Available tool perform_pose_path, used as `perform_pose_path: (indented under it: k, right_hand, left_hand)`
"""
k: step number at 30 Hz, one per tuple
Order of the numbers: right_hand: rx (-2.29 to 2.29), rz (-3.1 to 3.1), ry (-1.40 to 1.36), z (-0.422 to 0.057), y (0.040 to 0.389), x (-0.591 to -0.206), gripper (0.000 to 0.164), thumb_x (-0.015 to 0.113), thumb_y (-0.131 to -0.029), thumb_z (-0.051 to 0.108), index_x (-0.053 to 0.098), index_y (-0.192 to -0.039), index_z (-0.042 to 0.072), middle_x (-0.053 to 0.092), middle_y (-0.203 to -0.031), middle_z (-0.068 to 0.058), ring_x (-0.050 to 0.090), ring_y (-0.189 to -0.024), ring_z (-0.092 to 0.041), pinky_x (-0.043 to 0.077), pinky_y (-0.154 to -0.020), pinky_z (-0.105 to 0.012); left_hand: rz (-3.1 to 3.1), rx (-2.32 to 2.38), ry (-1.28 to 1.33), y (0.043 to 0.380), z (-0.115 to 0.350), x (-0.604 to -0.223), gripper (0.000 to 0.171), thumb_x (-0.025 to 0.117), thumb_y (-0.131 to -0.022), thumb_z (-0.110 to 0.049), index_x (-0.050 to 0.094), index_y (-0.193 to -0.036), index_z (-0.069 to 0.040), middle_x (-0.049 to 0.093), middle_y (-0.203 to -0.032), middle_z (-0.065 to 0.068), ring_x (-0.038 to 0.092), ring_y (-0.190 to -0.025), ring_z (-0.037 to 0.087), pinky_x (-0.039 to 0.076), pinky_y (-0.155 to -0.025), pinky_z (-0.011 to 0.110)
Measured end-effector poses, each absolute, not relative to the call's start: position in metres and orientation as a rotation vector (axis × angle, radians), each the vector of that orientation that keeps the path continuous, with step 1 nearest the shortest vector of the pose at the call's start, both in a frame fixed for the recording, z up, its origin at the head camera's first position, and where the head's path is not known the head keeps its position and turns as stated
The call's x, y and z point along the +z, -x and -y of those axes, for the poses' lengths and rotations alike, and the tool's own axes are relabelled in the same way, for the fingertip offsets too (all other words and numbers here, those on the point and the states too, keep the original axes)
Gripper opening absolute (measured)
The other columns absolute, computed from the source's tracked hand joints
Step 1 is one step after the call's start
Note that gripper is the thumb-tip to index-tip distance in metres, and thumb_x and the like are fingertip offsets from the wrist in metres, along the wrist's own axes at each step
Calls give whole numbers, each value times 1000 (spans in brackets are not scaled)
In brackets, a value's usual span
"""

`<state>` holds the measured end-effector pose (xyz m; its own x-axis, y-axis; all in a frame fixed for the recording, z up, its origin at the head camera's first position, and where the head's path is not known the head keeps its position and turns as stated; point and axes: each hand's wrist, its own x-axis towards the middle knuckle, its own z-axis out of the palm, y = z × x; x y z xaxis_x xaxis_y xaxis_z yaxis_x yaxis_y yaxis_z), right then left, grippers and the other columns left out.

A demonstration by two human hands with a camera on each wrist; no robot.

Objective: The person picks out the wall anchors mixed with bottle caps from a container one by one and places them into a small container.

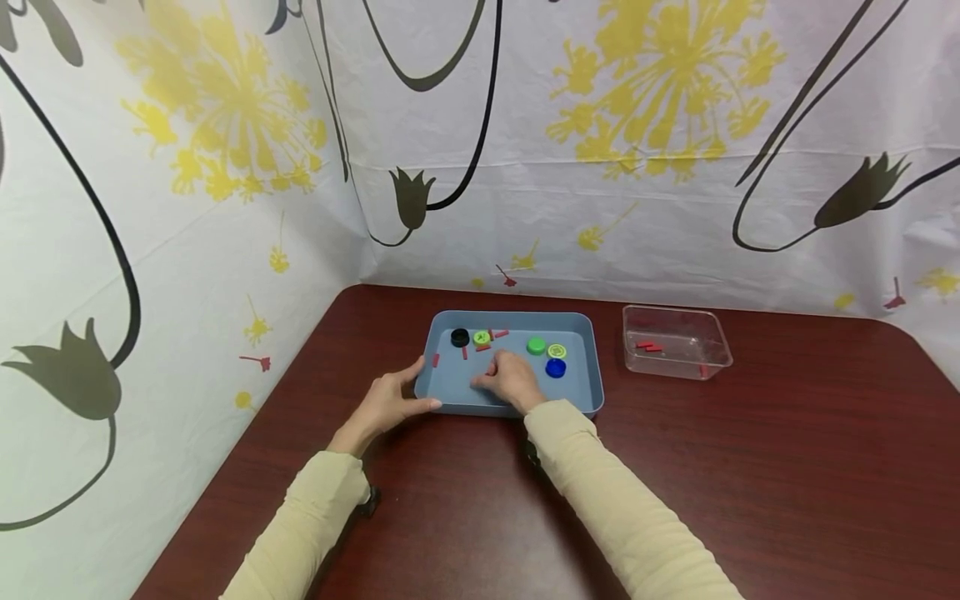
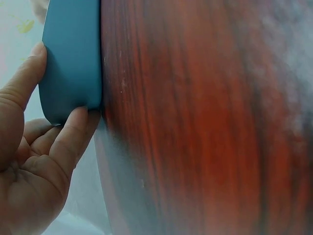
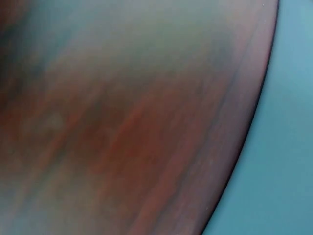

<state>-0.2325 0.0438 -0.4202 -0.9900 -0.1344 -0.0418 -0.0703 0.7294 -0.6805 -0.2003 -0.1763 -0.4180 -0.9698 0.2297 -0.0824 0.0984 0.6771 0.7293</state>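
The left hand (image 1: 386, 402) grips the blue tray (image 1: 577, 387) at its near-left corner. In it, a red stick (image 1: 436, 360) lies by the left edge; a black cap (image 1: 460, 337) and a lime cap (image 1: 482, 337) sit nearer the far edge, more red sticks (image 1: 483, 347) beside them. The right hand (image 1: 512, 379) curls its fingers just inside the near edge; I cannot tell whether they pinch anything. Towards the right edge sit a green cap (image 1: 536, 345), blue cap (image 1: 556, 368) and yellow cap (image 1: 557, 352). Beyond that edge, a clear box (image 1: 675, 311) holds red pieces (image 1: 653, 348).
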Motion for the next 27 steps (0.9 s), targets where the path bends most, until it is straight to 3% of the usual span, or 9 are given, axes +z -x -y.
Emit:
perform_pose_path:
  k: [18,27]
  right_hand:
    - [-1679,-2810,296,-87,235,-394,22,71,-85,20,57,-87,3,47,-68,-3,42,-60,-14,35,-55,-25]
    - [-1747,-3024,180,-128,236,-384,25,73,-83,23,60,-90,3,50,-69,-4,45,-62,-15,38,-59,-23]
  left_hand:
    - [-2709,1183,-253,198,177,-416,90,76,-76,-39,28,-148,-12,38,-147,14,46,-127,27,44,-99,43]
    - [-2703,1183,-262,199,176,-417,90,76,-77,-39,28,-148,-12,39,-146,15,49,-124,26,45,-97,42]
